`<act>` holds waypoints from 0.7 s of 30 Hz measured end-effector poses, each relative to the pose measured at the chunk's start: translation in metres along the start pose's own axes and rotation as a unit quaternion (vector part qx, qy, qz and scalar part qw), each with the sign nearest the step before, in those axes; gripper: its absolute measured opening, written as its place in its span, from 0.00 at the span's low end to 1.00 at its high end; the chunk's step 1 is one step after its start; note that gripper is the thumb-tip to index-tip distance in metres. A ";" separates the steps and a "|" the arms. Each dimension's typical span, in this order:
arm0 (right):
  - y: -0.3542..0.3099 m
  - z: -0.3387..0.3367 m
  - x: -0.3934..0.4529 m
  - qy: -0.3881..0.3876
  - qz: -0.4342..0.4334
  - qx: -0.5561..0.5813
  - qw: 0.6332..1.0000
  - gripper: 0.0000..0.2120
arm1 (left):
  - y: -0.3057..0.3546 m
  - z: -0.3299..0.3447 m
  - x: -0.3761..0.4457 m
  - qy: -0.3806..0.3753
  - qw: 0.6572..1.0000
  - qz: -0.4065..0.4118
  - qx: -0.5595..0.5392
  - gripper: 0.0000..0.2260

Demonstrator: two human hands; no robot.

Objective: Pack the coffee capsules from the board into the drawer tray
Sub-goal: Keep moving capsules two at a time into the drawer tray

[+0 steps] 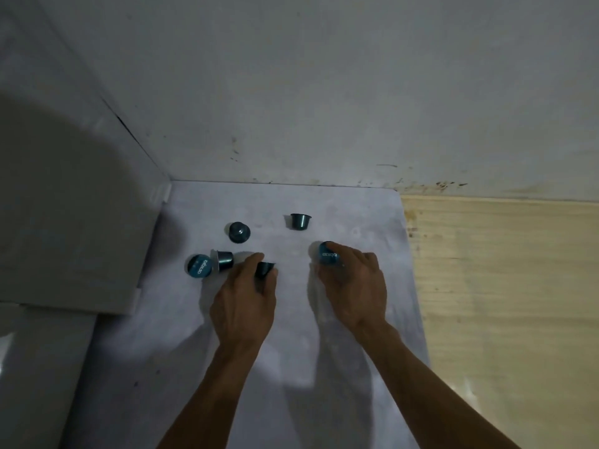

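Note:
Several dark teal coffee capsules lie on a white board [356,215]. My left hand [243,306] pinches one capsule [264,269] between thumb and fingers. My right hand [355,286] grips another capsule [328,253], its blue lid facing up. Loose ones: a capsule [300,220] standing rim-up at the back, a capsule [239,232] upside down at the back left, a capsule [223,259] on its side, and a capsule [199,266] showing its printed lid at far left. No drawer tray is in view.
A grey wall [324,92] rises just behind the board. A white panel [81,222] stands along the left side, with a lower white surface [39,367] in front of it. A bare wooden surface [505,286] adjoins the board on the right.

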State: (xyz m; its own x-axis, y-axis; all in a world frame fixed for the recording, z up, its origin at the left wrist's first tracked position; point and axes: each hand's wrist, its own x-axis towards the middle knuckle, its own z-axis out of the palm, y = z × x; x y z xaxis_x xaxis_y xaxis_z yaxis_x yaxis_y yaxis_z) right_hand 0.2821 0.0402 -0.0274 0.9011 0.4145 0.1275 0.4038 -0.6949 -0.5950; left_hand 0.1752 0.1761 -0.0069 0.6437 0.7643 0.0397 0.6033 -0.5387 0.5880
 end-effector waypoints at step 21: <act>0.033 0.050 -0.001 0.163 -0.061 0.086 0.981 0.18 | -0.023 0.022 -0.010 0.090 0.975 0.064 -0.190 0.12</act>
State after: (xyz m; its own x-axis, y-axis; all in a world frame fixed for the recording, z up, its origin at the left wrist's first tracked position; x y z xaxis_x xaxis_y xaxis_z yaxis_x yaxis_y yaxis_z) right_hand 0.2862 0.0460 -0.0864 0.8616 0.2595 0.4364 0.5047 -0.5308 -0.6808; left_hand 0.1650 0.1726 -0.0381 0.5887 0.7675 0.2537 0.2824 -0.4894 0.8250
